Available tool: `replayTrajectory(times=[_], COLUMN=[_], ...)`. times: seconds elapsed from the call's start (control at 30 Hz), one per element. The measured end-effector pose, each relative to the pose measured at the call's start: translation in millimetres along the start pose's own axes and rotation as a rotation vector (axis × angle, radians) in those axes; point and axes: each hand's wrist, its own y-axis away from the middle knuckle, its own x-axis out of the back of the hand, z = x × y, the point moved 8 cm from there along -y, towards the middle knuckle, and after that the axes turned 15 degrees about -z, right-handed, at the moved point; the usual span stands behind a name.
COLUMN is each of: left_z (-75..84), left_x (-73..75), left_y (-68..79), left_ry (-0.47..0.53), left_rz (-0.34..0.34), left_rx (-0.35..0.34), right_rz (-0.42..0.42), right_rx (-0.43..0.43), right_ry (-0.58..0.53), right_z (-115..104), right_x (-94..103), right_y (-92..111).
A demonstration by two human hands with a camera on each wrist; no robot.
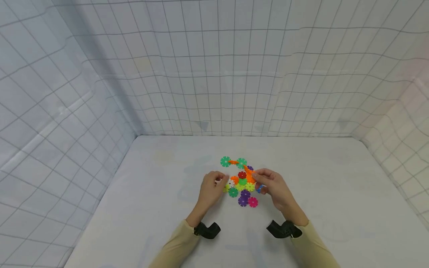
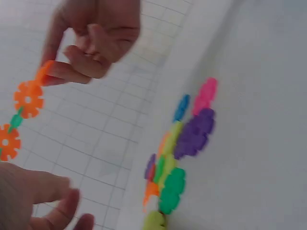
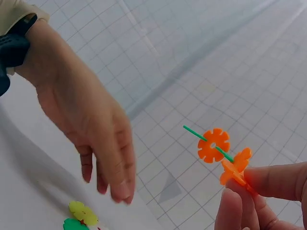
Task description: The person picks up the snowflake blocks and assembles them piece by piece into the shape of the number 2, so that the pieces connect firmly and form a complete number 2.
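Observation:
My right hand (image 1: 273,184) pinches an orange notched disc (image 3: 235,175) between thumb and fingertips. This disc ends a chain of slotted snowflake discs; another orange disc (image 2: 29,99) and green discs (image 1: 225,161) are joined edge to edge in it. In the head view the chain stretches up and left from the right hand. My left hand (image 1: 211,187) hovers left of the loose discs, its fingers bent loosely with nothing between them. The right wrist view shows that left hand (image 3: 91,115) hanging apart from the chain, fingertips downward.
Loose discs lie in a cluster on the white table (image 1: 151,208) between the hands: purple (image 1: 243,201), pink (image 1: 253,202), yellow (image 1: 249,187), red (image 1: 242,175) and others. White gridded sheets (image 1: 234,74) wall the table at the back and sides.

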Motion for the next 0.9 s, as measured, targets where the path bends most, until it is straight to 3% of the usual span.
replayTrajectory(times=[0.07, 0.13, 0.27, 0.3, 0.4, 0.53, 0.67, 0.8, 0.9], left_z=[-8.1, -15.9, -23.8, -24.5, -27.5, -33.7, -36.4, -27.7, -11.3], left_x=[-14.7, -23.9, -32.0, -32.7, -31.9, -23.1, -14.1, -8.0, -5.6], left_y=[-0.5, 0.0, -3.7, -5.0, -7.3, -7.2, -7.5, -7.0, -6.1], left_ry=[-0.143, -0.226, -0.258, -0.247, -0.237, -0.191, -0.158, -0.114, 0.012], left_rz=[-0.127, -0.209, -0.281, -0.286, -0.277, -0.217, -0.16, -0.126, -0.115], left_rx=[0.046, 0.074, 0.048, 0.035, 0.014, 0.042, 0.041, -0.007, -0.075], right_rz=[-0.029, -0.037, -0.028, -0.001, 0.002, 0.002, 0.01, -0.005, 0.005], right_rx=[0.052, 0.066, 0.05, 0.01, -0.02, -0.041, -0.015, 0.033, 0.062], right_ry=[-0.016, -0.023, -0.053, -0.056, -0.082, -0.11, -0.164, -0.203, -0.223], right_z=[2, 2, 5, 3, 5, 5, -1, -9, -13], right_x=[1.6, 1.6, 3.3, 2.3, 3.0, 2.3, 0.3, -2.8, -1.9], right_y=[-3, -3, -4, -2, -3, -7, -12, -15, -16])
